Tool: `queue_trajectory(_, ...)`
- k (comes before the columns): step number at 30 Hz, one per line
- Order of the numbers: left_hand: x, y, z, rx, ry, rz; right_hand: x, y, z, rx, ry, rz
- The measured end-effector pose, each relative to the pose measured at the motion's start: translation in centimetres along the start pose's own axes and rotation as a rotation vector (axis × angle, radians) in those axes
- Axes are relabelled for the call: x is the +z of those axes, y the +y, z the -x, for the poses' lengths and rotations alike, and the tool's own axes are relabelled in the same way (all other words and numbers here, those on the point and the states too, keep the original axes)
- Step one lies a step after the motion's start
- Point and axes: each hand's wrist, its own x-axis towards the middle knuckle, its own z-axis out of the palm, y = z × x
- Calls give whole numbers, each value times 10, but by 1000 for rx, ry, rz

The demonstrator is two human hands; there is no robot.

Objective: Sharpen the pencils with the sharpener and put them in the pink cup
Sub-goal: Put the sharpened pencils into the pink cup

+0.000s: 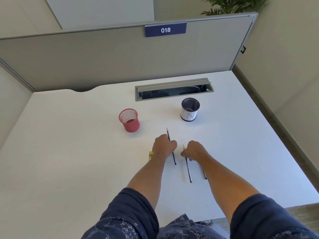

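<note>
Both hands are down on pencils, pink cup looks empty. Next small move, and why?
Probably lift the pencil that the left hand is on and bring the yellow sharpener, lying just beside that wrist, to its tip. Nothing shows inside the pink cup, and the right hand rests on a second pencil, so sharpening seems not yet begun.

My white laminate desk (pixel 69 152) backs onto a grey fabric partition (pixel 86 62) bearing a blue "018" sign (pixel 165 29); beige walls (pixel 284 40), green potted plant (pixel 229 6) behind.
</note>
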Motion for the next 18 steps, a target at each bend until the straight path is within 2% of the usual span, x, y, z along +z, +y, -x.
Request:
queue_trajectory(7,-84,0,-39,179,391,108,-10,-23,-9,-83,-47,-340)
queue_trajectory(10,-120,2,-53,208,543,96,-10,-36,-10,-139,-45,-617)
queue_trajectory(12,-139,1,-62,210,606,109,-13,-48,-10,-177,-33,-786)
queue_trajectory(18,-174,-19,-86,163,669,47,-34,-93,-16,-286,8,-1009)
